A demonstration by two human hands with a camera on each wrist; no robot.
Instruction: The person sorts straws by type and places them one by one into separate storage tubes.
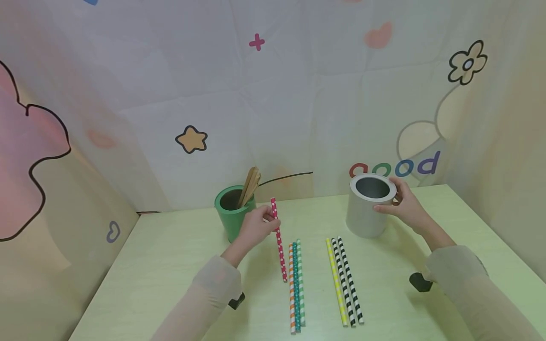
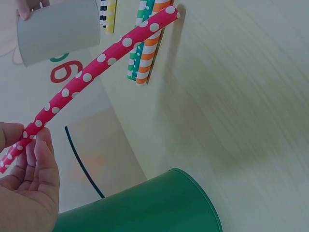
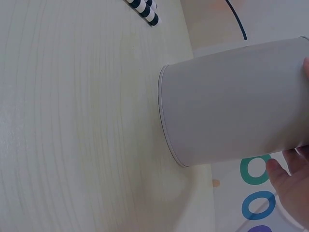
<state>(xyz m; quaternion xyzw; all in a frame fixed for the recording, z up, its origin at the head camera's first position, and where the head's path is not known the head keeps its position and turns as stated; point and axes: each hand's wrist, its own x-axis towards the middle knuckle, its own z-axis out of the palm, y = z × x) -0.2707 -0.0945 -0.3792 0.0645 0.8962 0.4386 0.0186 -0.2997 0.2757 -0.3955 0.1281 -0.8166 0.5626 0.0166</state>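
My left hand [image 1: 256,225] pinches a pink paper straw with white dots [image 1: 279,251] near its upper end. The straw hangs almost upright over the table; in the left wrist view its free end [image 2: 166,15] points away from the thumb and fingers. Just left of that hand stands a green cup [image 1: 228,225] with several flat wooden sticks [image 1: 250,185] leaning in it. At the back right, my right hand [image 1: 407,206] grips a white cup [image 1: 362,218] near its rim, thumb at the front. No contents show inside the white cup's dark opening.
Between the arms lie orange-striped [image 1: 292,296], teal dotted [image 1: 297,303] and light green striped [image 1: 301,284] straws side by side. Right of them are a yellow striped straw [image 1: 337,284] and two black-and-white ones [image 1: 350,282]. A printed curtain [image 1: 281,109] hangs behind the table.
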